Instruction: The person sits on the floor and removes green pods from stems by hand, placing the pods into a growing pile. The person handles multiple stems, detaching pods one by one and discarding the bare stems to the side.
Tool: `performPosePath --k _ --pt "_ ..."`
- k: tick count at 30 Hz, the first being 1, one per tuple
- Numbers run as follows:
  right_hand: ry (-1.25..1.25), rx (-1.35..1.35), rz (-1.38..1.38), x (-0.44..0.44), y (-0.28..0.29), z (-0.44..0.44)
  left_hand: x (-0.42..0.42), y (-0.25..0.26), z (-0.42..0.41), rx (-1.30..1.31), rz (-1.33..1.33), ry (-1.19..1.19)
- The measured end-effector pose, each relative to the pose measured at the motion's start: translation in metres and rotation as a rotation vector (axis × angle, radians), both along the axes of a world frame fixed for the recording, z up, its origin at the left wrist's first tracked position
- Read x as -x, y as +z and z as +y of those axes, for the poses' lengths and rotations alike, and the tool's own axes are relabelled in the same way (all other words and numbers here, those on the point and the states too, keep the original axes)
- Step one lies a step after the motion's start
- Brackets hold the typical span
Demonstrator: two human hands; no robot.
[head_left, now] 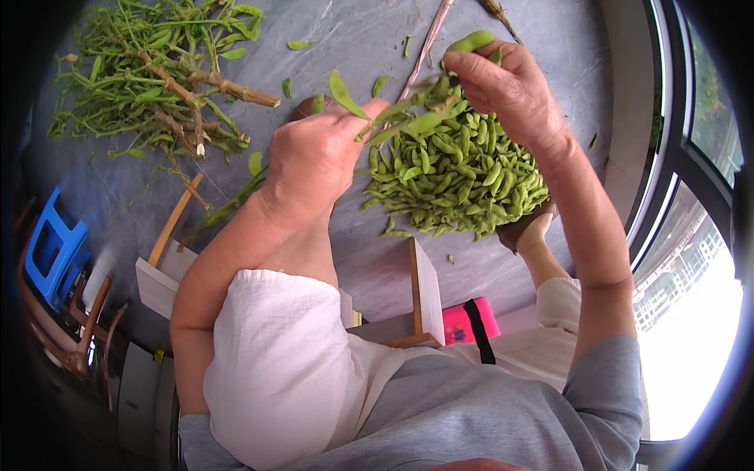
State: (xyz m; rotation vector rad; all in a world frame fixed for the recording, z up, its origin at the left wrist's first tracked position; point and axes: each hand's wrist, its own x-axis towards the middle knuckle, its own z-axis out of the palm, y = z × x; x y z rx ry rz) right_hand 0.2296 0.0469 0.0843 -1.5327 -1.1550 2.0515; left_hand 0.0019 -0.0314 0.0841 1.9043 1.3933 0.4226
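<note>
My left hand (pixel 318 154) is closed around a green soybean stalk (pixel 427 120), whose leafy end with pods sticks out to the right; its lower stem (pixel 232 203) trails behind the wrist. Above and to the right, my right hand (pixel 506 85) pinches a plump green soybean pod (pixel 473 41) between thumb and fingers. Below both hands lies a heap of picked soybean pods (pixel 459 171) on the grey marbled floor (pixel 365 35). The right forearm passes over the heap's right side. Part of the held stalk is hidden inside my left fist.
A tangle of stripped-looking soybean stalks (pixel 159 82) lies at the upper left. A pink plastic strap (pixel 425 50) crosses the floor behind the heap. Wooden-edged furniture pieces (pixel 427 288) and a pink case (pixel 462 322) stand near my legs. A blue plastic stool (pixel 56 253) is at left, a glass door at right.
</note>
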Motion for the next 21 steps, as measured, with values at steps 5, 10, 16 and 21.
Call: performPosePath --k 5,10,16,21 --pt "-0.949 0.03 0.207 -0.036 -0.042 0.021 0.002 0.005 0.005 0.257 -0.161 0.103" --pt "-0.13 -0.07 -0.318 -0.102 -0.045 -0.021 0.033 -0.009 0.001 0.791 -0.698 0.384" --pt "0.696 -0.534 -0.786 -0.133 -0.03 -0.068 0.041 -0.012 0.016 1.088 -1.023 0.281" --pt "0.328 -0.401 -0.503 -0.07 0.002 -0.031 0.036 -0.016 0.014 1.118 -1.016 0.323"
